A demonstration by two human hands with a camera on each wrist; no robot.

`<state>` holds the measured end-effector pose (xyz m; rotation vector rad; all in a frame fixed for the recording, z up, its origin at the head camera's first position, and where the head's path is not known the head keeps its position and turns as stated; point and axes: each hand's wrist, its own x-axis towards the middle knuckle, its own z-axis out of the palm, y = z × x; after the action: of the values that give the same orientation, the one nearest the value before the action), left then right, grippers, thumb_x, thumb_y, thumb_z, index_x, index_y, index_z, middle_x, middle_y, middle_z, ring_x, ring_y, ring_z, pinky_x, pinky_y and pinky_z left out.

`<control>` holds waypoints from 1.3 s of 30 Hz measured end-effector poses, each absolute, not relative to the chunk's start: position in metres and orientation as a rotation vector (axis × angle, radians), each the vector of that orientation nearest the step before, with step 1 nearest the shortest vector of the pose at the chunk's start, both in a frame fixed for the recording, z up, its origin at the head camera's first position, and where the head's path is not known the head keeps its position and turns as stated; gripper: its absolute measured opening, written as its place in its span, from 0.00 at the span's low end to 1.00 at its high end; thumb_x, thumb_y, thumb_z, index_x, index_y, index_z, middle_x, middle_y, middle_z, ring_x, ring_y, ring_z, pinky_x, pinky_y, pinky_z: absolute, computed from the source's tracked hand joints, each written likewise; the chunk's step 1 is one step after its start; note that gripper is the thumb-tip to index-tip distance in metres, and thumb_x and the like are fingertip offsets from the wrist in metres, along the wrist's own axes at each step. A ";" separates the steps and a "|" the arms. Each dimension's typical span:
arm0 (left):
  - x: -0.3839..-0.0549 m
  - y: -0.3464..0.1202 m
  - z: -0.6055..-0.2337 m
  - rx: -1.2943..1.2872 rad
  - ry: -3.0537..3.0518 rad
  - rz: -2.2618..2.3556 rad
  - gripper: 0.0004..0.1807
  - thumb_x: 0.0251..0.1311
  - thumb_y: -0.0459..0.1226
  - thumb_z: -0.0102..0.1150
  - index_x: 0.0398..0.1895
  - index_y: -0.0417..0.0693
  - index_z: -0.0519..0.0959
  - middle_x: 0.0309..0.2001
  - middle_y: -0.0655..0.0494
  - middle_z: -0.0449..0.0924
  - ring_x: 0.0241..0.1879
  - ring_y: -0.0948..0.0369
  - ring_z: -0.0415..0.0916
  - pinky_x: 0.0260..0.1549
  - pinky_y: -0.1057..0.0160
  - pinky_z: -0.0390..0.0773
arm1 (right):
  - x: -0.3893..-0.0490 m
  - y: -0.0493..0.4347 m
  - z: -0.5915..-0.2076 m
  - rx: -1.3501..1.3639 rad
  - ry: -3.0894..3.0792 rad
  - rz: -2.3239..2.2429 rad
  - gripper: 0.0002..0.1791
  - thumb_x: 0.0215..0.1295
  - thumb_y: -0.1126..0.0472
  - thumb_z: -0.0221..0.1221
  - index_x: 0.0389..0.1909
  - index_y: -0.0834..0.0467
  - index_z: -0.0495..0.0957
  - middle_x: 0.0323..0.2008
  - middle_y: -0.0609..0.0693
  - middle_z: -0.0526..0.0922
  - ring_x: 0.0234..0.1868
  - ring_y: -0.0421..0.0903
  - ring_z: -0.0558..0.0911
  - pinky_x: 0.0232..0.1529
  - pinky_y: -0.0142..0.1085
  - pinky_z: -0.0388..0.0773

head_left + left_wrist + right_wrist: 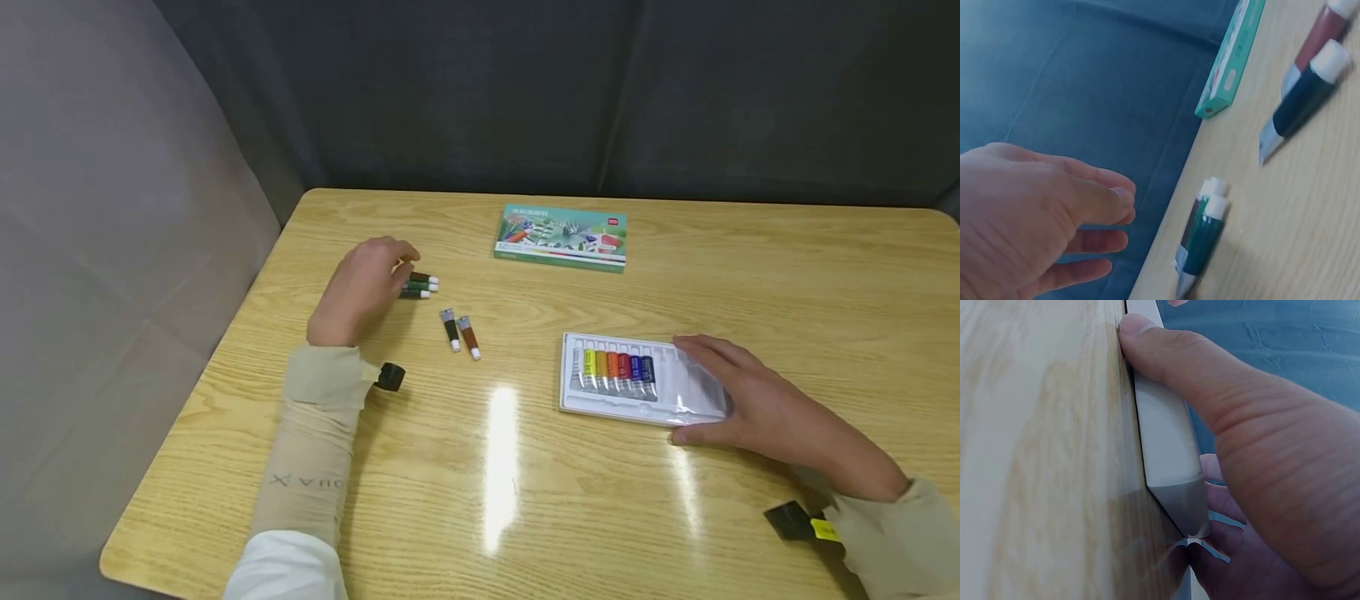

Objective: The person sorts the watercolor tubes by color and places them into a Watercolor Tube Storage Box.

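My right hand (757, 400) grips the right end of a white plastic paint tray (615, 412), thumb along the near side and fingers over the far side. In the right wrist view the thumb (1179, 359) lies along the tray's side wall (1169, 437). A row of paint tubes (612, 367), from pale and yellow to dark blue, fills the tray's left part. Over at the left, my left hand (363, 287) hovers by several dark paint tubes (418, 286) with white caps. Its fingers (1094, 240) are loosely bent and hold nothing in the left wrist view.
Between the hands, a black tube (450, 330) and a brown tube (469, 337) lie side by side on the wooden table (525, 483). A green illustrated box (561, 239) lies near the back edge. Dark cloth (465, 92) hangs behind the table, grey cloth (127, 250) at the left.
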<state>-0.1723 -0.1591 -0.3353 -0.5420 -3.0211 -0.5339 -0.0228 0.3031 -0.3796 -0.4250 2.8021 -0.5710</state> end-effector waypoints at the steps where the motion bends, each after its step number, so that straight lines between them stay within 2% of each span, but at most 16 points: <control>1: -0.173 -0.161 -0.337 -0.541 -3.029 -0.540 0.13 0.75 0.36 0.57 0.56 0.45 0.85 0.56 0.48 0.86 0.56 0.50 0.83 0.58 0.49 0.81 | -0.022 0.303 -0.380 -0.426 2.803 -0.571 0.69 0.44 0.27 0.74 0.82 0.55 0.54 0.77 0.65 0.57 0.73 0.69 0.63 0.65 0.70 0.68; 15: -0.178 -0.167 -0.345 -0.523 -3.166 -0.585 0.08 0.69 0.33 0.63 0.46 0.45 0.87 0.52 0.48 0.86 0.49 0.53 0.81 0.54 0.51 0.80 | -0.020 0.303 -0.378 -0.453 2.821 -0.595 0.67 0.45 0.30 0.76 0.81 0.56 0.55 0.77 0.65 0.58 0.73 0.67 0.63 0.64 0.68 0.69; 25: -0.180 -0.167 -0.351 -0.524 -3.221 -0.573 0.08 0.66 0.34 0.67 0.46 0.45 0.86 0.48 0.48 0.87 0.46 0.53 0.80 0.53 0.52 0.80 | -0.020 0.304 -0.378 -0.446 2.817 -0.594 0.68 0.45 0.29 0.75 0.82 0.55 0.54 0.77 0.65 0.58 0.73 0.67 0.63 0.64 0.68 0.69; 39: -0.180 -0.167 -0.351 -0.528 -3.253 -0.575 0.06 0.67 0.35 0.67 0.44 0.44 0.84 0.45 0.47 0.86 0.44 0.53 0.79 0.51 0.53 0.79 | -0.020 0.303 -0.378 -0.445 2.819 -0.591 0.68 0.45 0.29 0.75 0.81 0.56 0.55 0.77 0.65 0.58 0.73 0.67 0.63 0.64 0.69 0.69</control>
<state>-0.1802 -0.1672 -0.3508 -0.5279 -3.2525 -0.5753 -0.0203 0.3033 -0.3784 -0.4454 2.8187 -0.5910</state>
